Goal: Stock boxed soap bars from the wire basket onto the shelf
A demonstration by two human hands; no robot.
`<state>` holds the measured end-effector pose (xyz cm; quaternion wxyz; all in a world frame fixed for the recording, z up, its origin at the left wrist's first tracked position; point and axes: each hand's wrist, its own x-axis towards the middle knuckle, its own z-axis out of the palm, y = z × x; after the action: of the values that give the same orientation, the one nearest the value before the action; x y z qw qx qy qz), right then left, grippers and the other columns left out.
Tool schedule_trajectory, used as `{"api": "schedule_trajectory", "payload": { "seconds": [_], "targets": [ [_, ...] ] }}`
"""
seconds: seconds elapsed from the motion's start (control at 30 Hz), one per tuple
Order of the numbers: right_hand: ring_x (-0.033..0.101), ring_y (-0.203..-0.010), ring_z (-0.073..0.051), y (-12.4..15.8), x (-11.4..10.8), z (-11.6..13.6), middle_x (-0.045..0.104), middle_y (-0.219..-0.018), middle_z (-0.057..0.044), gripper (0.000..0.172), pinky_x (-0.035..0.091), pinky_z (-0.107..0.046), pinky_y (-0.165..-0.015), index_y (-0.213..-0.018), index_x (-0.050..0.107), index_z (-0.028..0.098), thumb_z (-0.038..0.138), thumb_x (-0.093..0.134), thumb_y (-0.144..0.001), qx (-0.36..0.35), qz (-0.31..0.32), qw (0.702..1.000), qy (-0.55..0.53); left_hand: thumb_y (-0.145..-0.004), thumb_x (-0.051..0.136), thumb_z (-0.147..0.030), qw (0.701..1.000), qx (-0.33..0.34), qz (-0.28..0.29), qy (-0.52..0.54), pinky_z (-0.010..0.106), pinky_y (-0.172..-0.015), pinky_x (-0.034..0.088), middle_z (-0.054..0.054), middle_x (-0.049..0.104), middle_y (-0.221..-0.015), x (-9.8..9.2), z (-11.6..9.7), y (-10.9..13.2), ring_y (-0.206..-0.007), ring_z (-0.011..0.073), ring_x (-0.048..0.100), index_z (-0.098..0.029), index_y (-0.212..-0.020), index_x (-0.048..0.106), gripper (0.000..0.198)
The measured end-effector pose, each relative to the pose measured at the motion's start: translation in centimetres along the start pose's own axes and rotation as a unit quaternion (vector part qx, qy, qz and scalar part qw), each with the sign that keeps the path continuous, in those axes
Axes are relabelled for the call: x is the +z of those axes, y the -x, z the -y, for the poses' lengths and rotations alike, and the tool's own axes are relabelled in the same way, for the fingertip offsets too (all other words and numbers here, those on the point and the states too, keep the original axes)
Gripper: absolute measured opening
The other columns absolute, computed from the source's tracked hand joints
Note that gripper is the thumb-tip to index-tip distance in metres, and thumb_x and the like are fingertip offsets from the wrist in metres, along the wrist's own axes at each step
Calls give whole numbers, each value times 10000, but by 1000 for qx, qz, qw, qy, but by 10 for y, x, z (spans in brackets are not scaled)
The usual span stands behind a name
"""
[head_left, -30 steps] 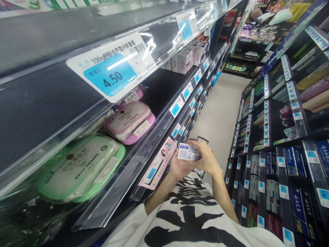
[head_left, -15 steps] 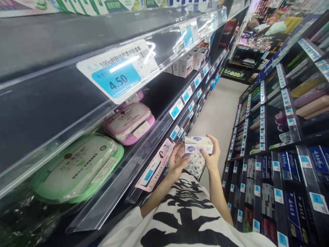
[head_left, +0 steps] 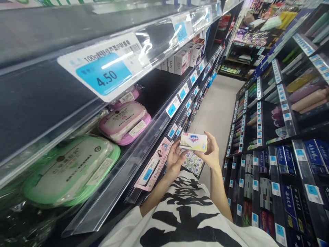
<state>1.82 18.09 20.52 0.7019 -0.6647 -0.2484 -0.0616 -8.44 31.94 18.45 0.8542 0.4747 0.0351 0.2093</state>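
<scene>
A small white and yellow soap box with a blue and red logo is held level in front of my body, its broad printed face towards the camera. My right hand grips its right end, the thumb along the lower edge. At the left end my left hand has its fingers curled round the box's edge. Below the box, several similar patterned packs show between my forearms.
On the left shelf lie a green soap case and a pink one, with LUX boxes farther along. The aisle floor runs ahead. Stocked shelves line the right side.
The box has turned in my hands, so one broad face shows where two faces showed before. My right thumb has moved down to its lower edge. The view has shifted slightly.
</scene>
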Motion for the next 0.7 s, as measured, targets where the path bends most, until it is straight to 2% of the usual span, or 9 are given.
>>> {"api": "schedule_trajectory", "payload": {
  "seconds": [0.1,0.17,0.23,0.3,0.4,0.53,0.6,0.67,0.7],
  "targets": [
    [724,-1177,-297,2,-7,-4,733,-1268,-132,457,632,-470,-937,-1139,679,262,387,897,-757,-59,54,997,-12,-891,826,-478,1000,0,-24,8,526,-1247,425,89,506,-1625,2,0,-1,-1535,337,448,-293,-1261,635,456],
    [728,-1182,-301,5,-9,-6,702,-1346,-128,249,627,-515,-953,-1049,691,274,323,814,-838,-89,58,994,8,-893,831,-449,999,8,-37,-5,507,-1245,426,69,530,-1596,1,3,0,-1519,317,472,-287,-1160,612,381],
    [731,-1181,-306,8,-10,-6,650,-1436,-119,152,620,-554,-970,-1017,699,281,267,749,-875,-108,59,992,32,-882,845,-432,999,22,-45,-22,498,-1209,459,63,580,-1528,-1,8,2,-1466,306,533,-287,-1106,569,384],
    [734,-1177,-306,11,-10,-5,625,-1472,-108,173,619,-562,-973,-1040,705,292,214,705,-886,-122,68,989,40,-868,860,-424,997,42,-50,-35,470,-1155,501,66,629,-1440,-3,13,4,-1411,294,579,-284,-1078,545,404],
    [723,-1207,-298,10,-12,-1,671,-1415,-107,270,617,-537,-985,-1119,685,301,156,670,-891,-118,89,988,50,-879,856,-380,996,63,-54,-38,392,-1083,534,67,657,-1385,-6,16,4,-1364,252,604,-281,-1085,554,379],
    [679,-1303,-311,7,-26,13,695,-1392,-136,410,598,-501,-1059,-1228,631,277,244,780,-847,-66,196,974,97,-876,858,-358,994,67,-67,-46,367,-1053,547,79,687,-1361,-7,14,4,-1306,237,642,-260,-1094,583,365],
    [734,-1203,-295,5,-37,22,746,-1306,-126,397,626,-437,-1018,-1206,652,260,324,808,-847,-36,240,958,149,-850,878,-385,994,56,-75,-58,376,-1020,566,98,716,-1309,-7,14,9,-1244,254,681,-231,-1063,604,379],
    [796,-981,-268,-1,-49,29,811,-1122,-94,302,669,-362,-852,-1152,702,256,392,769,-890,-29,248,945,210,-820,901,-413,995,53,-71,-55,395,-1005,579,113,738,-1250,-7,19,16,-1196,271,706,-208,-1024,634,394],
    [803,-939,-272,-8,-52,31,823,-1092,-83,308,675,-355,-817,-1162,729,266,419,764,-896,-30,267,932,243,-803,914,-428,995,61,-65,-54,405,-999,585,121,745,-1222,-8,24,19,-1182,281,713,-202,-1006,651,402]
  ]
}}
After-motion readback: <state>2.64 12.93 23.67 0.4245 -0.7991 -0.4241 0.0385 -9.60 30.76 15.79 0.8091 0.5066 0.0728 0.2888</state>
